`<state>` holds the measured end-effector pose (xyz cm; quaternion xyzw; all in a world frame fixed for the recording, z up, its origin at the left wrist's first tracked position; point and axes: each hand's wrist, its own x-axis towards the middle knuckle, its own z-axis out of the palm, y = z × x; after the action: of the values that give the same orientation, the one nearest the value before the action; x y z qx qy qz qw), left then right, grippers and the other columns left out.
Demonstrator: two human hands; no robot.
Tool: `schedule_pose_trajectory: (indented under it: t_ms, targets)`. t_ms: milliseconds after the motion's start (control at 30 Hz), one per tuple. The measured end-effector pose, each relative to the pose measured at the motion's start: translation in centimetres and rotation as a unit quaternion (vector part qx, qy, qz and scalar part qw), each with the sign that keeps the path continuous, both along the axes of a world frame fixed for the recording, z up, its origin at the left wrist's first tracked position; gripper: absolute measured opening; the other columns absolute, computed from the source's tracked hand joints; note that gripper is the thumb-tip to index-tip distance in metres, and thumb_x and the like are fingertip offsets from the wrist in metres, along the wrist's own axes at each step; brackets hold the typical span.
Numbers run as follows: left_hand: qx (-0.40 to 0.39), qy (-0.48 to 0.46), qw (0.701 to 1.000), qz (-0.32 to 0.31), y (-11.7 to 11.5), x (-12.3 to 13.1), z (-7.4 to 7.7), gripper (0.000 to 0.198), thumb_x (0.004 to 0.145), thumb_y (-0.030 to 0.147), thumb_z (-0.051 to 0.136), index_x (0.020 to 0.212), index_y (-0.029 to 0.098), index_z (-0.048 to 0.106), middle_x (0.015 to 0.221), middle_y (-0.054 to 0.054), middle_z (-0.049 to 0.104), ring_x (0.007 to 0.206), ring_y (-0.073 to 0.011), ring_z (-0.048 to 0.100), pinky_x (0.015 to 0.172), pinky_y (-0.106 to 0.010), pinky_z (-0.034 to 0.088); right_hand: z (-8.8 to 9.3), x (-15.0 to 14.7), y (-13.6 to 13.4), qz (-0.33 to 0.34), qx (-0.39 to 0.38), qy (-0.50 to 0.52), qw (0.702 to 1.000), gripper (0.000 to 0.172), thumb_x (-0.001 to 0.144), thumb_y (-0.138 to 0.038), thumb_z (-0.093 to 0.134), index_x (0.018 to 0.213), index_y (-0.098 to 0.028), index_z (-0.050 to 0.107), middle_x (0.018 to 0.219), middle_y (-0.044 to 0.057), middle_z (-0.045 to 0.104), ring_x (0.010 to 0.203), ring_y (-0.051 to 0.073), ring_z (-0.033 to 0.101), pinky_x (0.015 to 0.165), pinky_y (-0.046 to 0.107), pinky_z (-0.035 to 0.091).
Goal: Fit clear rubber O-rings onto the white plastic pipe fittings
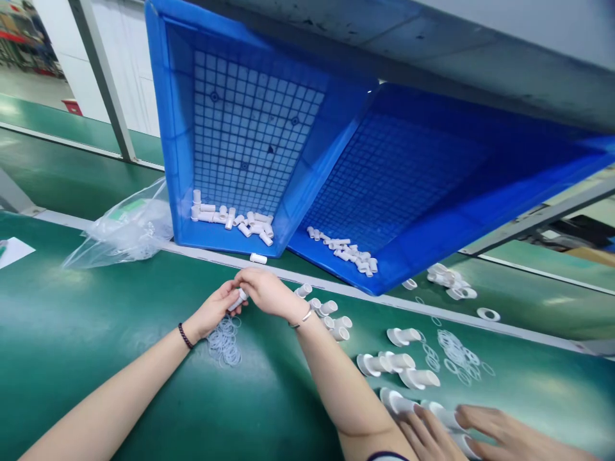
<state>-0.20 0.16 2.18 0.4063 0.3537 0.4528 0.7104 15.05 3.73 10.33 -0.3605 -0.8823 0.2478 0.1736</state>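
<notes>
My left hand [217, 312] is closed around a short white plastic tube [237, 299], held tilted just above the green table. Over the tube's upper end, my right hand [269, 293] curls in with its fingertips close together. What those fingertips pinch is hidden behind the hand. A loose pile of thin, pale, translucent rings [225, 340] lies right below my left hand. Beside my right wrist stand several white flanged tubes [328, 308]. One loose white tube [258, 258] lies by the front edge of the blue bins.
Two tilted blue bins, a left one [169, 141] and a right one [423, 256], hold white tubes. A clear plastic bag [125, 234] lies left. At lower right, another person's hands [504, 432] handle flanged tubes [420, 378] near more rings [456, 352]. A shelf overhangs the bins.
</notes>
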Motion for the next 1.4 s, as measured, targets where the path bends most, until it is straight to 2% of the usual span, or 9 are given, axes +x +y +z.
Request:
schedule_pose_trajectory:
  t_ms: [133, 300, 433, 567, 767, 867, 967, 1233, 1400]
  targets:
    - [-0.004, -0.033, 0.999, 0.010, -0.2, 0.2, 0.3, 0.050, 0.078, 0.047, 0.069, 0.114, 0.017, 0.053, 0.079, -0.001, 0.059, 0.065, -0.0121, 0.053, 0.058, -0.025, 0.039, -1.4, 0.0, -0.6, -0.065, -0.055, 0.123, 0.989, 0.022, 0.093, -0.017, 0.046, 0.110, -0.020, 0.058, 0.104, 0.005, 0.064, 0.093, 0.016, 0.061, 0.082, 0.030, 0.049]
    - [-0.038, -0.102, 0.993, 0.054, 0.2, -0.4, 1.0, 0.063, 0.081, 0.039, 0.068, 0.135, 0.025, 0.042, 0.090, -0.003, 0.062, 0.071, -0.0133, 0.057, 0.064, -0.026, 0.044, -4.2, 0.3, -1.6, -0.132, -0.014, 0.182, 0.974, 0.036, 0.096, -0.025, 0.044, 0.131, -0.019, 0.044, 0.123, 0.012, 0.052, 0.113, 0.020, 0.052, 0.092, 0.035, 0.046]
    - [-0.065, -0.144, 0.982, 0.099, 1.0, -1.3, 1.1, 0.044, 0.086, 0.035, 0.062, 0.126, 0.024, 0.049, 0.085, -0.004, 0.063, 0.063, -0.0118, 0.055, 0.060, -0.025, 0.044, -6.3, 0.9, -2.0, -0.090, -0.062, 0.017, 0.994, 0.012, 0.088, -0.019, 0.057, 0.098, -0.019, 0.062, 0.095, 0.005, 0.057, 0.090, 0.017, 0.057, 0.082, 0.031, 0.047]
    - [-0.092, -0.154, 0.978, 0.108, 1.4, -1.5, 0.9, 0.036, 0.085, 0.032, 0.063, 0.118, 0.024, 0.053, 0.092, -0.005, 0.064, 0.063, -0.0102, 0.055, 0.059, -0.023, 0.045, -7.0, 0.6, -2.6, -0.038, -0.052, -0.112, 0.992, 0.002, 0.082, -0.016, 0.063, 0.082, -0.019, 0.063, 0.087, 0.004, 0.056, 0.085, 0.018, 0.056, 0.074, 0.028, 0.043]
    - [0.008, 0.036, 0.996, 0.081, 1.1, -1.1, -0.1, 0.045, 0.079, 0.037, 0.068, 0.118, 0.021, 0.053, 0.096, -0.003, 0.060, 0.069, -0.0109, 0.053, 0.059, -0.023, 0.043, -4.7, 1.6, -2.2, -0.171, -0.071, 0.047, 0.982, 0.005, 0.091, -0.018, 0.049, 0.091, -0.020, 0.055, 0.079, 0.000, 0.061, 0.070, 0.014, 0.057, 0.066, 0.024, 0.041]
    - [0.070, 0.143, 0.986, 0.048, 0.9, -0.8, -0.7, 0.046, 0.075, 0.036, 0.071, 0.112, 0.018, 0.052, 0.096, -0.003, 0.061, 0.078, -0.0141, 0.056, 0.067, -0.026, 0.044, -4.2, 2.1, -2.1, -0.186, -0.046, 0.109, 0.975, 0.005, 0.092, -0.023, 0.050, 0.091, -0.020, 0.054, 0.082, 0.000, 0.062, 0.075, 0.014, 0.058, 0.069, 0.025, 0.042]
    - [0.117, 0.236, 0.964, 0.033, 0.6, -0.6, -0.8, 0.038, 0.075, 0.038, 0.070, 0.101, 0.017, 0.054, 0.094, -0.004, 0.062, 0.085, -0.0176, 0.057, 0.076, -0.030, 0.044, -4.5, 1.8, -2.2, -0.186, -0.029, 0.087, 0.978, 0.004, 0.091, -0.020, 0.051, 0.089, -0.020, 0.055, 0.082, 0.000, 0.062, 0.075, 0.015, 0.058, 0.068, 0.025, 0.041]
    - [0.245, 0.407, 0.880, 0.006, -0.2, -0.4, 0.4, 0.018, 0.086, 0.036, 0.053, 0.091, 0.020, 0.059, 0.086, -0.002, 0.063, 0.078, -0.0181, 0.057, 0.071, -0.030, 0.042, -5.1, 1.3, -2.3, -0.149, 0.000, 0.086, 0.985, 0.009, 0.089, -0.013, 0.051, 0.085, -0.019, 0.056, 0.084, 0.002, 0.059, 0.078, 0.015, 0.054, 0.071, 0.026, 0.041]
    - [0.298, 0.444, 0.844, 0.028, -0.6, -0.3, 0.4, 0.011, 0.080, 0.024, 0.054, 0.089, 0.019, 0.057, 0.082, -0.002, 0.061, 0.074, -0.0186, 0.056, 0.068, -0.030, 0.041, -6.0, 1.5, -1.6, -0.149, -0.080, 0.150, 0.974, 0.008, 0.088, -0.014, 0.051, 0.083, -0.018, 0.057, 0.082, 0.001, 0.058, 0.076, 0.013, 0.053, 0.071, 0.027, 0.040]
